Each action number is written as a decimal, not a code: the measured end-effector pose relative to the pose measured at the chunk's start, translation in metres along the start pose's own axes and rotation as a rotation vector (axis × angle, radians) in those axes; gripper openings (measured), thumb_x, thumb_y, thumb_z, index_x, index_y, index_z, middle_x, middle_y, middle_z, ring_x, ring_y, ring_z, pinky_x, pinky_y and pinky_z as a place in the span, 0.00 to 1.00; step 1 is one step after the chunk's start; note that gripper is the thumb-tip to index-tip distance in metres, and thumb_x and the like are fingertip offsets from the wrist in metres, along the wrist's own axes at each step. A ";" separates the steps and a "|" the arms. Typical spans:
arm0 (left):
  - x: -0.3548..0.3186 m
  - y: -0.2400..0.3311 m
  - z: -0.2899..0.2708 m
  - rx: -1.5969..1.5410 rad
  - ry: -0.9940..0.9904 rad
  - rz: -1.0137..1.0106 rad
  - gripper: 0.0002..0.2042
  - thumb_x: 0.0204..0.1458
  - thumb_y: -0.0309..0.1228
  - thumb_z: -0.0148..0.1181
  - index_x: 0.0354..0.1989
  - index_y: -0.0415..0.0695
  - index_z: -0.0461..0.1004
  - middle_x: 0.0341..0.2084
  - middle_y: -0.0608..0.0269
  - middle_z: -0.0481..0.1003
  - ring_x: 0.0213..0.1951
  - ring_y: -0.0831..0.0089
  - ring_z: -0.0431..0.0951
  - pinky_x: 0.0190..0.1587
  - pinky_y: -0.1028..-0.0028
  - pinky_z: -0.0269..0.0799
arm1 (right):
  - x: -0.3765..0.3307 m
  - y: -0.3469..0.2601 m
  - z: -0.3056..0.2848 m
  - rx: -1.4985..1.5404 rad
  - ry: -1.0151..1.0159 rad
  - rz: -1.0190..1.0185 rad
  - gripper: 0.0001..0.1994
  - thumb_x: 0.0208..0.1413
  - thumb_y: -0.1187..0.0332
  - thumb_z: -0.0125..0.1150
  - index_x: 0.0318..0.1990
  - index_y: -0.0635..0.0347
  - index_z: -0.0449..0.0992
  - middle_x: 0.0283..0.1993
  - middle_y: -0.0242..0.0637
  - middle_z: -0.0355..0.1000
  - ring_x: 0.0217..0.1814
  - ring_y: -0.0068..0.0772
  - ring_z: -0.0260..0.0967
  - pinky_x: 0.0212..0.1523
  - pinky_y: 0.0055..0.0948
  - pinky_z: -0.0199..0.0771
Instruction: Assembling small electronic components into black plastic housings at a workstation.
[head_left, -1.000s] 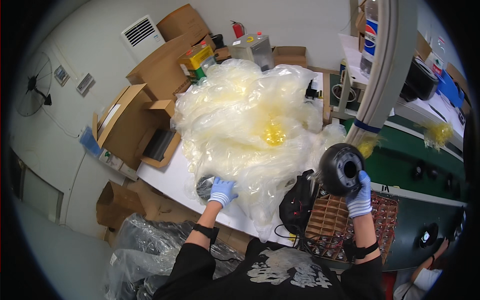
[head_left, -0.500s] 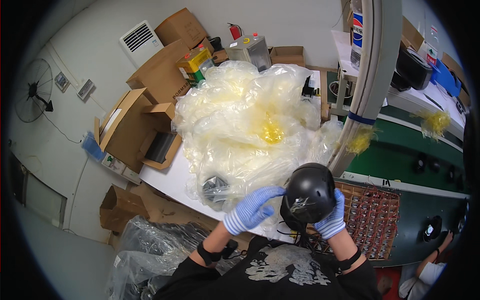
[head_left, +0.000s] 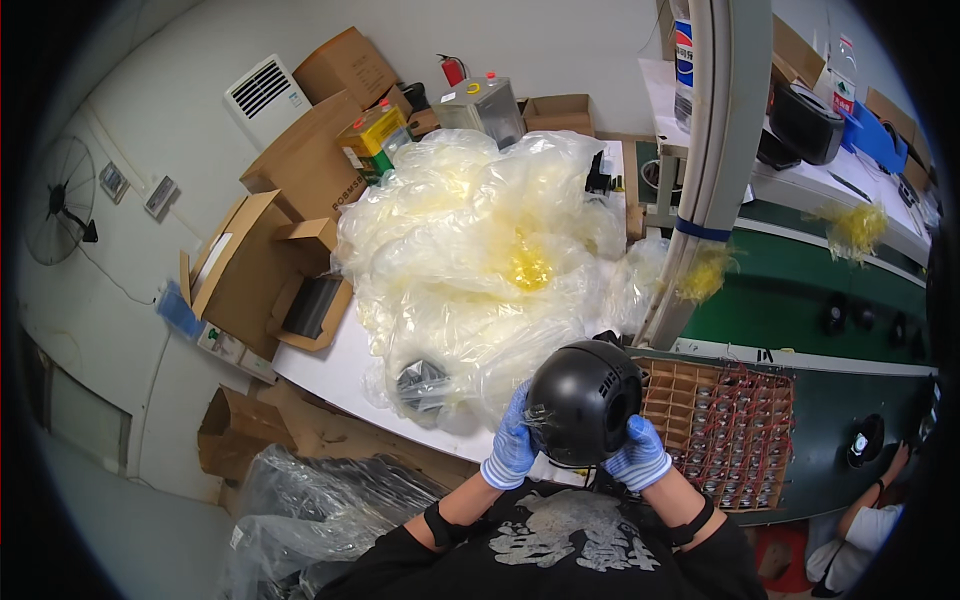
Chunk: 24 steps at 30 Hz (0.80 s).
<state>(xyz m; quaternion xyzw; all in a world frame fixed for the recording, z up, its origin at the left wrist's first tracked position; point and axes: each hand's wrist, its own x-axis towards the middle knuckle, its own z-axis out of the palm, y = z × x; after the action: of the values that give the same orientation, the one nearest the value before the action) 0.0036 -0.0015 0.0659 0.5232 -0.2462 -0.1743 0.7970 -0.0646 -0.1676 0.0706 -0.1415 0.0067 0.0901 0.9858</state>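
You are holding the round device (head_left: 583,400) between your left hand (head_left: 513,445) and right hand (head_left: 636,455), the plastic bag heap (head_left: 480,260) lying behind it, the gridded tray (head_left: 725,425) sitting to its right.

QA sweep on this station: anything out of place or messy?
The heap of clear bags sprawls over most of the white table. Both gloved hands, left hand and right hand, hold the black dome.
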 end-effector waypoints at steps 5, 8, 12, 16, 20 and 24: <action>0.009 -0.004 -0.011 -0.137 0.092 0.026 0.42 0.48 0.64 0.45 0.59 0.37 0.54 0.53 0.54 0.63 0.53 0.65 0.66 0.56 0.65 0.61 | -0.003 -0.008 -0.004 -0.058 0.029 -0.002 0.36 0.39 0.61 0.71 0.57 0.57 0.63 0.56 0.39 0.65 0.58 0.40 0.63 0.61 0.43 0.62; 0.031 0.009 -0.044 -0.157 0.096 0.200 0.38 0.50 0.62 0.44 0.55 0.37 0.60 0.48 0.54 0.68 0.50 0.64 0.68 0.55 0.64 0.62 | -0.003 -0.021 -0.009 -0.179 -0.013 -0.014 0.42 0.43 0.54 0.67 0.63 0.61 0.52 0.62 0.46 0.57 0.62 0.44 0.57 0.62 0.45 0.58; 0.044 0.085 -0.017 0.627 -0.069 0.226 0.30 0.53 0.55 0.47 0.48 0.37 0.67 0.43 0.51 0.71 0.46 0.60 0.70 0.54 0.64 0.62 | -0.002 -0.046 -0.008 -0.313 0.093 0.298 0.37 0.52 0.52 0.56 0.64 0.62 0.51 0.63 0.46 0.56 0.63 0.42 0.56 0.63 0.40 0.57; 0.065 0.096 0.016 0.995 -0.915 0.430 0.23 0.54 0.48 0.47 0.44 0.39 0.71 0.39 0.52 0.72 0.44 0.52 0.70 0.54 0.60 0.62 | 0.002 -0.051 -0.017 -0.618 0.051 0.442 0.39 0.57 0.51 0.50 0.66 0.64 0.41 0.65 0.45 0.52 0.65 0.31 0.51 0.63 0.30 0.54; 0.059 0.074 0.024 0.961 -1.062 0.318 0.27 0.53 0.53 0.46 0.51 0.41 0.68 0.36 0.52 0.73 0.41 0.51 0.71 0.51 0.60 0.64 | 0.005 -0.048 -0.032 -0.808 0.044 0.503 0.36 0.59 0.48 0.45 0.65 0.66 0.45 0.63 0.46 0.54 0.62 0.28 0.54 0.63 0.26 0.54; 0.053 0.059 0.024 0.842 -0.911 -0.031 0.29 0.54 0.53 0.46 0.53 0.40 0.66 0.27 0.57 0.71 0.32 0.61 0.73 0.39 0.65 0.68 | 0.000 -0.044 -0.035 -0.853 0.087 0.549 0.34 0.60 0.44 0.39 0.61 0.66 0.54 0.50 0.46 0.67 0.40 0.29 0.72 0.32 0.24 0.78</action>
<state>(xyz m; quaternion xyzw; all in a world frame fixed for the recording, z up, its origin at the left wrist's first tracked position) 0.0342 -0.0243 0.1389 0.6692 -0.6018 -0.2797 0.3343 -0.0565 -0.2186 0.0493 -0.5282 0.0473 0.3345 0.7790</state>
